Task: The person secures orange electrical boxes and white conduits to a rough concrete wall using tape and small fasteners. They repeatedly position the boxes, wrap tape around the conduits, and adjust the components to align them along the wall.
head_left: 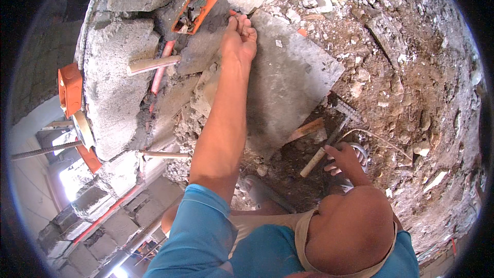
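Pressing curled left hand (239,33) fingers on grey wall (118,87); right hand (343,160), loosely open, over rubble floor (411,98).

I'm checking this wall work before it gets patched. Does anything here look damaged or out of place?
Yes. The orange wall box sits tilted in a roughly chiselled recess, with debris inside it. The left hand presses the wall beside it. Broken rubble is strewn across the ground, and a hammer lies there by the right hand.

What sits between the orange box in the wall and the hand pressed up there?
In the head view, only rough grey mortar lies between the orange box and the left hand.
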Demonstrator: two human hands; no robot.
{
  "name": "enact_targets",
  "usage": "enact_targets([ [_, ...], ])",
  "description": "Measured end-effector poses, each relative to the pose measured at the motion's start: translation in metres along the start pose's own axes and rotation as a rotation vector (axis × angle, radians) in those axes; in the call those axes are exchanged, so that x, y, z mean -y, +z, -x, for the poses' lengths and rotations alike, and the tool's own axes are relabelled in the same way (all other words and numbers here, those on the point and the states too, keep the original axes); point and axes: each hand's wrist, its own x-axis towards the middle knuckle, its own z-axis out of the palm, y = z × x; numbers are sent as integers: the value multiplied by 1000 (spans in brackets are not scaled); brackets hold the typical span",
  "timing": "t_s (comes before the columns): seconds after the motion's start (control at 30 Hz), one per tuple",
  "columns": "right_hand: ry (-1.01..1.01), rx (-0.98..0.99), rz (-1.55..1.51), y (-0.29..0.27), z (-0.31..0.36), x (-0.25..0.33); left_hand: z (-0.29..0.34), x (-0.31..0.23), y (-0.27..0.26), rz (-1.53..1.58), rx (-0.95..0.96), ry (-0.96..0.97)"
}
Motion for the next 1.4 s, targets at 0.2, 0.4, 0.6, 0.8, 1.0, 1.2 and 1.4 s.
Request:
enact_targets([
  [0.2, -152, -83, 578, 5, -7, -24, -3, 8, 14, 111, -95, 39],
  [0.4, -317, -189, 660, 10, -16, -18, -4, 4, 14, 112, -133, 34],
  [0.6, -225, -293, 261, 17, -40, -39, 3, 0, 16, 9, -133, 3],
  [0.8, -124, -122, 49, 9, -26, -16, 0, -6, 2, -66, -3, -55],
  [1.0, -289, -274, 443, 5, -22, -28, 5, -8, 10, -110, -43, -18],
  [1.2, -153, -124, 396, 4, -8, 13, 3, -6, 11, -51, -85, 14],
  [1.4, -308, -314, 563, 1, -42, -5, 2, -4, 12, -55, -6, 10],
])
